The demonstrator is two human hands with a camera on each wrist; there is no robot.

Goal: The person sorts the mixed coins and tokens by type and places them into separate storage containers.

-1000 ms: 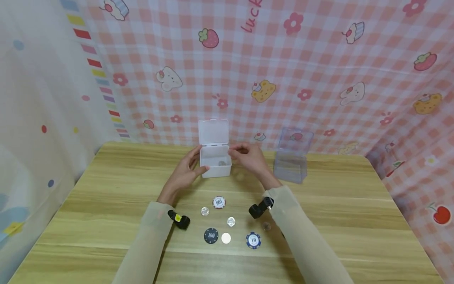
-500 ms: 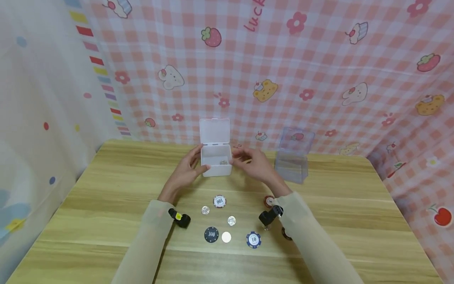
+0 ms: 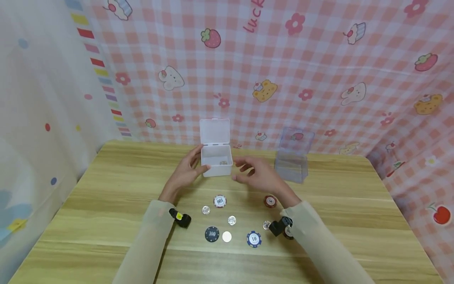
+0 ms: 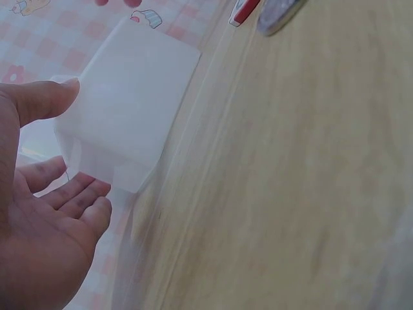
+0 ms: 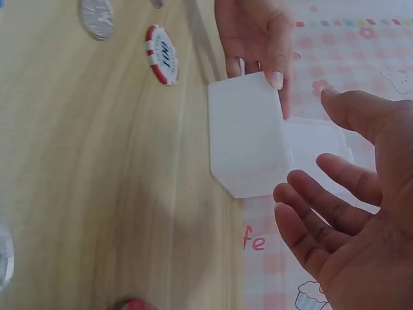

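In the head view a small white plastic box (image 3: 217, 170) stands at the table's back edge, its hinged lid (image 3: 214, 131) raised. A silvery coin (image 3: 223, 162) lies inside it. My left hand (image 3: 185, 169) holds the box by its left side, thumb at the front rim and fingers along the side. Just right of the box, my right hand (image 3: 260, 173) is held with loosely bent fingers, apart from the box and holding nothing. In the right wrist view the fingers (image 5: 303, 248) of that hand are spread, with bare palm showing.
Before the box lie a white-and-red chip (image 3: 220, 201), a black chip (image 3: 212, 234), a blue chip (image 3: 254, 239), a red chip (image 3: 270, 201) and several silvery coins, one a plain disc (image 3: 226, 236). A clear lidded box (image 3: 291, 167) stands at back right. A checked cloth hangs behind.
My right hand has drawn back from the box's right rim, toward the right and nearer me, and its fingers have loosened. The left hand keeps its hold on the box.
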